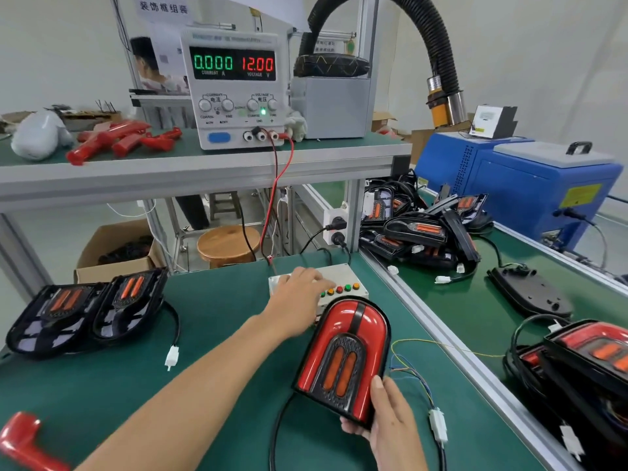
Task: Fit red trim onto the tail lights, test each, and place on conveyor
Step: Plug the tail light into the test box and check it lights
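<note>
My right hand (387,419) grips the near end of a tail light (343,355) with red trim fitted, holding it tilted above the green mat; its lamps are unlit. My left hand (299,300) rests on the white test box (353,277), fingers reaching toward its row of coloured buttons (339,289). The light's white connector (438,424) joins thin coloured wires leading toward the box. Two untrimmed black tail lights (85,311) lie at the left. A loose red trim piece (23,443) sits at the near left corner.
The power supply (234,86) on the upper shelf reads 0.000 A and 12.00 V. Red trim pieces (122,139) lie beside it. The conveyor (482,300) at right carries a pile of black tail lights (424,229) and finished ones (588,358). A blue machine (516,178) stands behind.
</note>
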A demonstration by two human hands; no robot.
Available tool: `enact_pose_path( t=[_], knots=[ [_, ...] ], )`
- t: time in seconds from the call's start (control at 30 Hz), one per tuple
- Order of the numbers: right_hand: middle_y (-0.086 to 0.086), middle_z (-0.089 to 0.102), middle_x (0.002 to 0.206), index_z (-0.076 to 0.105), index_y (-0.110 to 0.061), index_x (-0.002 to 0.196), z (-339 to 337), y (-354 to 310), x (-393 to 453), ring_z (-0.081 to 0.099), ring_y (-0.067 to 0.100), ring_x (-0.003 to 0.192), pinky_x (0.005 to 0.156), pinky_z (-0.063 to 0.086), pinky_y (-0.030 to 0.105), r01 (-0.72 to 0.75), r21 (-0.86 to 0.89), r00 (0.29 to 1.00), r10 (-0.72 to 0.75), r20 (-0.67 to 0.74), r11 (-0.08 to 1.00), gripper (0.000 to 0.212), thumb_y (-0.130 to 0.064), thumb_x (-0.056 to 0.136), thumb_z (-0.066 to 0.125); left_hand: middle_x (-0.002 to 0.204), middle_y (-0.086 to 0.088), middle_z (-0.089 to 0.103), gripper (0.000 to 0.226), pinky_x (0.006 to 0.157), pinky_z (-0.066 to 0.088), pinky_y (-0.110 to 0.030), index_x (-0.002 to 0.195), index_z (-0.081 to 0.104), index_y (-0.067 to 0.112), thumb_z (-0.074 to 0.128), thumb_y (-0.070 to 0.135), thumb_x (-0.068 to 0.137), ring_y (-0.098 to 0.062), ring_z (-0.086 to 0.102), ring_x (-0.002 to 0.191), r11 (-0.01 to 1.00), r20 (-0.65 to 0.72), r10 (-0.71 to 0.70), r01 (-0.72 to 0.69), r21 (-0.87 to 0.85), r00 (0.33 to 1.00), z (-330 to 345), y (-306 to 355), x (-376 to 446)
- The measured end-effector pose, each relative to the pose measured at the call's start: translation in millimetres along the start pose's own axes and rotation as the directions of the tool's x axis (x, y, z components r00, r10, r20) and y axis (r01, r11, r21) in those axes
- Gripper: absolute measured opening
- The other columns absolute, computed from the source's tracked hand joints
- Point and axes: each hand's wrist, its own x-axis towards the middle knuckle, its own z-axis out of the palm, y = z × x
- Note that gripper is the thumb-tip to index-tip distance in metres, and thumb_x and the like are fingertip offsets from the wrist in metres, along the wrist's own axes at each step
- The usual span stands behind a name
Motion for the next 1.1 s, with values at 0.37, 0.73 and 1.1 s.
enact_pose_path(
  t=[0.37,0.73,1.1],
  knots=[
    [0.027,0.069,0.084,0.066,-0.006,0.107,-1,7,9,0.061,0.034,0.061,0.053,0.054,0.04,0.037,-0.079,0.999,-0.036,0.01,0.996,0.035,-0.035,0.097,0.048,0.162,-0.004,0.024,0.093,0.124,0.002,-0.055,0.16,0.011,0.042,0.072,0.025,0.092,-0.026,0.017,0.151,0.972,0.28,0.031,-0.094,0.213,0.959,20,-1,25],
    [0.024,0.072,0.08,0.071,-0.017,0.098,-1,14,13,0.063,0.032,0.053,0.046,0.054,0.034,0.043,0.001,0.999,-0.043,-0.028,0.999,0.034,-0.044,0.083,0.057,0.154,-0.008,0.036,0.053,0.123,0.003,-0.062,0.155,0.029,0.041,0.043,0.026,0.107,-0.027,0.019,0.15,0.99,0.299,0.004,-0.047,0.136,0.954,14,7,35],
    [0.021,0.069,0.079,0.073,-0.022,0.091,-1,10,10,0.062,0.029,0.058,0.055,0.054,0.035,0.048,-0.013,0.999,-0.048,0.008,0.999,0.032,-0.046,0.089,0.053,0.156,-0.006,0.033,0.068,0.123,0.001,-0.062,0.157,0.023,0.043,0.058,0.029,0.101,-0.027,0.019,0.15,0.989,0.287,-0.002,-0.041,0.141,0.958,16,7,33]
  ],
)
